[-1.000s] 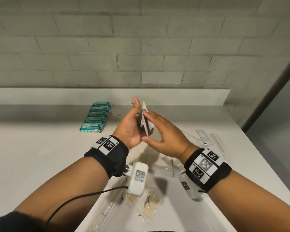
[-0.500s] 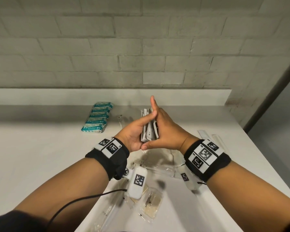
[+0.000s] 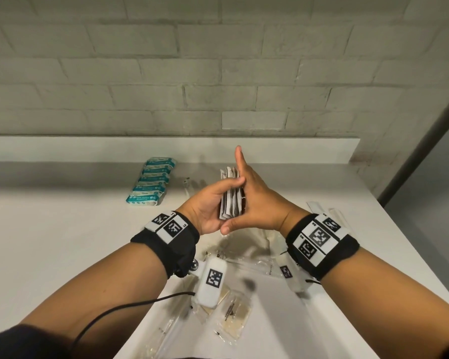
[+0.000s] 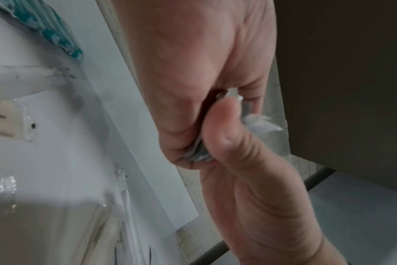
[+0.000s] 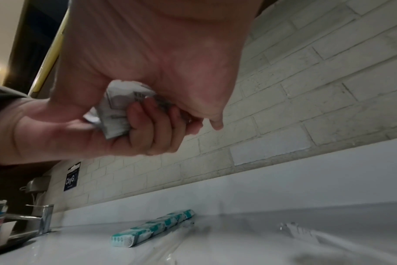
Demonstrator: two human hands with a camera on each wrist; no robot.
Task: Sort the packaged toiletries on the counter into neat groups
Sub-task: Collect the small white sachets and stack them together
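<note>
A stack of thin white and grey sachets (image 3: 230, 200) stands on edge in the air above the counter (image 3: 62, 242). My left hand (image 3: 210, 206) grips it from the left, fingers curled behind and thumb laid over the top. My right hand (image 3: 259, 203) presses flat against the stack's right side with straight fingers pointing up and its thumb under the lower edge. In the right wrist view the sachets (image 5: 118, 111) show between the left hand's curled fingers (image 5: 152, 125) and my right palm. A row of teal wipe packs (image 3: 152, 185) lies at the back left.
Clear packets (image 3: 244, 257) and tan packets (image 3: 235, 317) lie loose on the counter below my wrists. Slim white packets (image 3: 319, 211) lie near the right edge. A clear packet (image 3: 192, 185) sits beside the wipes. A tap (image 5: 43, 218) stands far left. A brick wall backs the counter.
My right hand, which lay loosely at the stack's front, has closed in and flattened against its side. The stack has turned more upright between both hands.
</note>
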